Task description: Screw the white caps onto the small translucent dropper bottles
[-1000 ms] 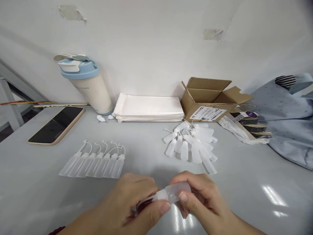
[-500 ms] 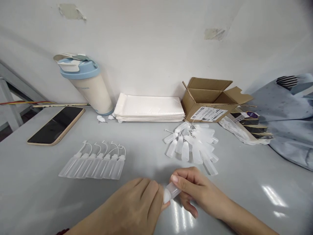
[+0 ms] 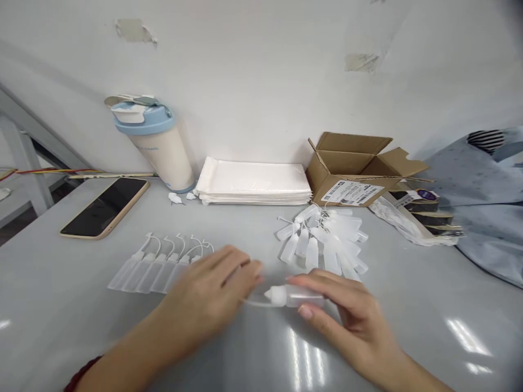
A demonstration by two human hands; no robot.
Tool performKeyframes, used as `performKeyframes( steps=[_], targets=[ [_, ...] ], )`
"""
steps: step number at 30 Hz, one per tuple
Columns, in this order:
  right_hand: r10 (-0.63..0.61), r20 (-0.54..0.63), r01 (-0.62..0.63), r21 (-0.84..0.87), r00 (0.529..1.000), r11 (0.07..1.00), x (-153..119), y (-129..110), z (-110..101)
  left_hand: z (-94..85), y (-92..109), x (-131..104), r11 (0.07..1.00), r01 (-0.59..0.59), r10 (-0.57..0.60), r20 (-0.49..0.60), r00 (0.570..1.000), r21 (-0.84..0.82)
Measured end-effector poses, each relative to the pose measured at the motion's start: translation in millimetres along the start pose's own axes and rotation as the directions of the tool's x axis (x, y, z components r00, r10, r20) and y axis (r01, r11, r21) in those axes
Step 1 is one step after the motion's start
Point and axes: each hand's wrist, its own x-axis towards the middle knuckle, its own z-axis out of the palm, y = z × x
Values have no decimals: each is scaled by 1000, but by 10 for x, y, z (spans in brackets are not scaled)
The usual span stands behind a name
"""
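Translucent dropper bottle [image 3: 303, 296]: lying roughly level above the tabletop [image 3: 229, 359], nearer the viewer than the stack of white packets [image 3: 255, 182] (landmark), nozzle pointing left. Right hand [image 3: 312, 295] clamped on its body between thumb and fingers. Left hand [image 3: 249, 280] blurred, fingers curled at the far end of the bottle's thin strap; cannot tell whether it grips. Hands apart from each other. Row of similar bottles [image 3: 143, 275]: viewer's side of the stack, to its left, straps uppermost, right end partly hidden by the left hand. Loose bottle pile [image 3: 312, 253]: viewer's side of the stack's right end. Small white pieces [image 3: 175, 198]: just beside its left end. Tumbler with blue lid [image 3: 165, 152]: upright, left of the stack. Smartphone [image 3: 106, 207]: farther left, screen dark. Open cardboard box [image 3: 351, 185], labelled: just beside the stack's right end. Plastic-wrapped items [image 3: 425, 215], then blue-grey fabric [image 3: 486, 201]: farther right.
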Motion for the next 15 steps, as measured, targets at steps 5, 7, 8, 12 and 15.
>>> performKeyframes(
  steps=[5,7,8,12,15],
  targets=[
    [-413,-187,244,-570,891,784,75,160,-181,-144,-479,-34,911,384,-401,109,909,151],
    [-461,-214,161,-745,861,647,150,284,-275,-228,-678,-72,879,435,-462,122,879,195],
    [-448,-230,92,-802,864,590,185,341,-314,-269,-768,-94,866,452,-487,152,860,216],
    [-413,-252,-22,-874,875,485,249,431,-369,-367,-1051,-192,808,518,-571,158,806,281],
    [-434,-228,23,-865,871,502,220,351,-308,-364,-1188,-256,804,525,-582,193,790,279]
  ],
)
